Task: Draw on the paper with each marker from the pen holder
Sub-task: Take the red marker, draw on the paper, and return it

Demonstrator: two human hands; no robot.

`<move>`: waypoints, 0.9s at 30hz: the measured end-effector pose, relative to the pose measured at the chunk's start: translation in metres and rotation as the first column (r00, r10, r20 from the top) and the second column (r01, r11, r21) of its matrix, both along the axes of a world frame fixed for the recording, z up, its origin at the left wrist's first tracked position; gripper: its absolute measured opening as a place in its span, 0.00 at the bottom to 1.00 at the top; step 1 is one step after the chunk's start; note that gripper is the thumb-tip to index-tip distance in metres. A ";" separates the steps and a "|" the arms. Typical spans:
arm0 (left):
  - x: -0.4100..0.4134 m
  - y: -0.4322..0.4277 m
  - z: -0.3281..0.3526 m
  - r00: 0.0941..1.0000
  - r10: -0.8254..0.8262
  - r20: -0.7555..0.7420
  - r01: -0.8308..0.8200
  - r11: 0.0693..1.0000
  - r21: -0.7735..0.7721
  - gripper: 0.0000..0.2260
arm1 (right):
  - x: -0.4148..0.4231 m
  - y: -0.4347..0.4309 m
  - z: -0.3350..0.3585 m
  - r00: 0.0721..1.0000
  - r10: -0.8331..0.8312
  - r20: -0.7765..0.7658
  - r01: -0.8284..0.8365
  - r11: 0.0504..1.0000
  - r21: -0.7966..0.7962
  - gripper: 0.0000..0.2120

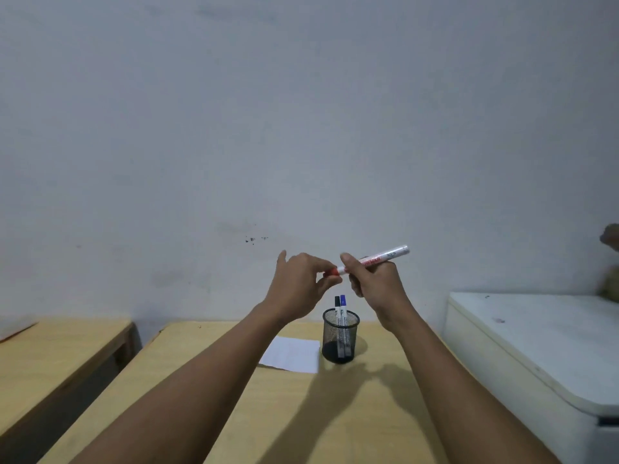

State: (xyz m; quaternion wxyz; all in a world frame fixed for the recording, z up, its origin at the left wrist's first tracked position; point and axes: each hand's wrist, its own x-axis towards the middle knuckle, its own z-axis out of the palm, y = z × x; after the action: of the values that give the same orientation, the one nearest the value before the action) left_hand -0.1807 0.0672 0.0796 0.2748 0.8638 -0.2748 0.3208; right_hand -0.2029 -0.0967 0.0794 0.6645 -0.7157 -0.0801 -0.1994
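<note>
Red marker (pixel 371 261): mid-barrel hidden inside right hand (pixel 376 281), print on barrel too small to read. Red cap (pixel 330 272) mostly covered by left hand (pixel 299 288) fingertips. 2 markers (pixel 340 308) in mesh pen holder (pixel 340 336): lower halves dim behind mesh. Paper (pixel 291 354): left edge behind left forearm. Brown object (pixel 611 237) cut by right edge, blurred.

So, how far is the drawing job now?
Early. The paper looks blank, so nothing is drawn yet. The right hand holds the red marker while the left hand pinches its cap. The black marker and blue marker wait in the pen holder.
</note>
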 end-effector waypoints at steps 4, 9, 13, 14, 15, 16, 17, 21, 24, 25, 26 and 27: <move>-0.012 -0.010 0.000 0.955 0.131 0.265 -0.153 0.986 0.066 0.05 | -0.004 0.000 0.001 0.996 0.069 -0.063 -0.054 0.976 0.213 0.16; -0.015 -0.011 0.016 0.997 0.056 0.044 -0.055 0.998 -0.033 0.10 | -0.011 -0.003 0.002 0.965 0.018 -0.262 0.061 0.956 0.288 0.22; -0.009 -0.013 0.018 0.985 -0.116 -0.124 0.068 0.938 -0.341 0.11 | -0.008 0.001 -0.002 0.948 -0.198 -0.247 0.265 0.924 0.277 0.55; -0.008 -0.014 0.017 0.978 -0.142 -0.151 0.073 0.919 -0.387 0.11 | -0.008 0.000 -0.004 0.956 -0.218 -0.197 0.266 0.927 0.264 0.53; -0.007 -0.015 0.017 0.972 -0.157 -0.173 0.072 0.904 -0.421 0.11 | -0.008 -0.001 -0.006 0.964 -0.227 -0.142 0.253 0.944 0.211 0.45; -0.006 -0.016 0.016 0.968 -0.170 -0.185 0.073 0.895 -0.441 0.10 | -0.004 -0.004 -0.010 0.971 -0.223 -0.084 0.232 0.966 0.116 0.35; -0.003 -0.017 0.014 0.965 -0.174 -0.194 0.071 0.891 -0.448 0.09 | 0.000 -0.007 -0.013 0.977 -0.211 -0.042 0.211 0.977 0.009 0.25; 0.016 -0.025 0.004 0.945 -0.190 -0.267 0.043 0.880 -0.473 0.08 | 0.014 -0.019 -0.024 0.996 -0.083 0.037 0.088 0.983 -0.158 0.08; 0.032 -0.035 -0.005 0.938 -0.185 -0.294 0.017 0.870 -0.493 0.07 | 0.025 -0.024 -0.030 0.996 -0.060 0.066 0.075 0.966 -0.246 0.07; 0.038 -0.038 -0.008 0.936 -0.188 -0.299 0.013 0.865 -0.502 0.07 | 0.030 -0.025 -0.033 0.996 -0.060 0.063 0.074 0.962 -0.263 0.07; 0.043 -0.041 -0.011 0.932 -0.195 -0.307 0.011 0.859 -0.512 0.08 | 0.037 -0.026 -0.037 0.996 -0.063 0.061 0.077 0.959 -0.274 0.07; 0.049 -0.044 -0.014 0.926 -0.205 -0.316 0.011 0.854 -0.521 0.08 | 0.044 -0.028 -0.041 0.996 -0.073 0.060 0.087 0.955 -0.284 0.06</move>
State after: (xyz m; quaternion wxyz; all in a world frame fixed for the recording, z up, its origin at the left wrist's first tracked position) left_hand -0.1315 0.0230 0.0656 0.5568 0.7867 -0.1739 0.2021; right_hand -0.1590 -0.1244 0.0389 0.5433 -0.8018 -0.0955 -0.2299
